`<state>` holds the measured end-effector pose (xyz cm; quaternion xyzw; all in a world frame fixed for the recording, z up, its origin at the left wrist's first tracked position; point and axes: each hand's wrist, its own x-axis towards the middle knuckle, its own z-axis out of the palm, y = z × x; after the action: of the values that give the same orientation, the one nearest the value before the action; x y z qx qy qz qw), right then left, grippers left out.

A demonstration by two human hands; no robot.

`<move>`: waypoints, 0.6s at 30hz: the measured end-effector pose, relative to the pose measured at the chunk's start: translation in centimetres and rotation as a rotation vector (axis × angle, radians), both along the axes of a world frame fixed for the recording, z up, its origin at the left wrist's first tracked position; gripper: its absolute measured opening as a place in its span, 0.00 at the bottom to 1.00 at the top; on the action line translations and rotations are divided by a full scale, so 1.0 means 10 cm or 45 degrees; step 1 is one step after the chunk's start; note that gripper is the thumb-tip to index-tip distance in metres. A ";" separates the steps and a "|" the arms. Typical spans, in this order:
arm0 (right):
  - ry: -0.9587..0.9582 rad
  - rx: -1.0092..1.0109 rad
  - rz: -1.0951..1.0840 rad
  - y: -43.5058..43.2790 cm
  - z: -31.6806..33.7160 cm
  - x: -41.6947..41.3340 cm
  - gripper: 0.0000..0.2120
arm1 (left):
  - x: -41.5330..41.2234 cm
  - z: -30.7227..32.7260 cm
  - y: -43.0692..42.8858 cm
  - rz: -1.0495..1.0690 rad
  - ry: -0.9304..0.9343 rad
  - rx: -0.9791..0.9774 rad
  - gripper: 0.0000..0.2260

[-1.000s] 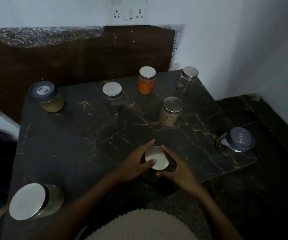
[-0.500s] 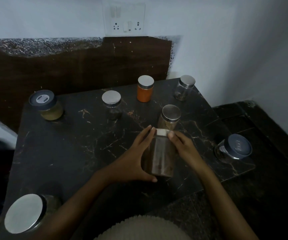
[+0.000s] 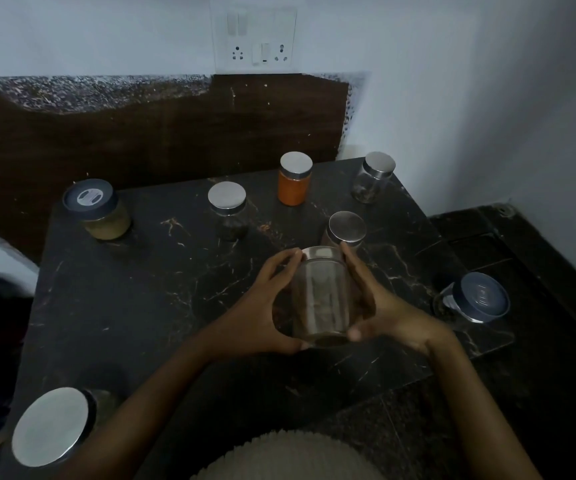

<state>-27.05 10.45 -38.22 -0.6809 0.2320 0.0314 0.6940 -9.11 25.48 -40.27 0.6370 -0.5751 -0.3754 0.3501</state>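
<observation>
Dark stone with pale cracks makes up the worktop (image 3: 123,306), and a white wall with a plug socket (image 3: 255,46) stands behind it. Both hands are wrapped round one glass jar (image 3: 321,299) in the middle of the view. The left hand (image 3: 258,306) grips its left side and the right hand (image 3: 383,306) grips its right side, with the thumbs down near the bottom. The jar looks lifted off the worktop and tipped, so its shiny lid (image 3: 321,252) points away from the person. Something dark sits low inside it, but I cannot tell what. Just behind it stands another jar with a silver lid (image 3: 347,230), very near the right fingertips. An orange jar (image 3: 293,188) stands farther back, and a jar with a dark lid (image 3: 97,213) is far off to the left. I think the step now is holding the jar up, to look at it or move it. Next, I think the jar must be turned upright and set down gently on a bare spot. Both hands should keep a firm hold, because glass is slippery. It should also stay away from the jar behind, so they do not bump.
</observation>
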 end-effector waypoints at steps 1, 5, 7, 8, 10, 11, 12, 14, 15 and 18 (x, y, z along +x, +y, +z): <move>0.032 -0.017 0.060 0.00 0.02 -0.01 0.58 | 0.00 0.00 0.01 0.003 0.015 0.005 0.54; 0.090 -0.224 0.017 0.03 0.11 0.02 0.57 | -0.03 0.01 0.02 0.017 0.027 0.008 0.53; 0.078 -0.321 -0.003 0.06 0.15 0.06 0.56 | -0.04 0.04 0.02 0.028 -0.044 0.007 0.55; 0.084 -0.386 0.010 0.07 0.17 0.07 0.56 | -0.05 0.07 0.00 0.027 -0.116 0.006 0.57; 0.094 -0.565 0.055 0.09 0.19 0.11 0.57 | -0.07 0.11 -0.04 0.010 -0.265 0.002 0.59; 0.099 -0.658 0.081 0.11 0.19 0.13 0.58 | -0.09 0.14 -0.06 -0.008 -0.302 0.005 0.58; 0.104 -0.724 0.101 0.12 0.20 0.15 0.59 | -0.10 0.15 -0.08 -0.023 -0.313 0.007 0.57; 0.110 -0.735 0.107 0.13 0.24 0.17 0.59 | -0.09 0.17 -0.09 -0.007 -0.274 -0.021 0.56; 0.104 -0.685 0.101 0.12 0.28 0.15 0.60 | -0.07 0.17 -0.08 0.020 -0.224 -0.043 0.55; 0.099 -0.495 0.120 0.06 0.39 0.07 0.63 | -0.01 0.17 -0.02 0.098 -0.052 -0.093 0.55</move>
<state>-26.39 11.01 -34.33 -0.8104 0.2283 0.0446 0.5377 -9.22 25.24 -38.54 0.6528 -0.5706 -0.3275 0.3754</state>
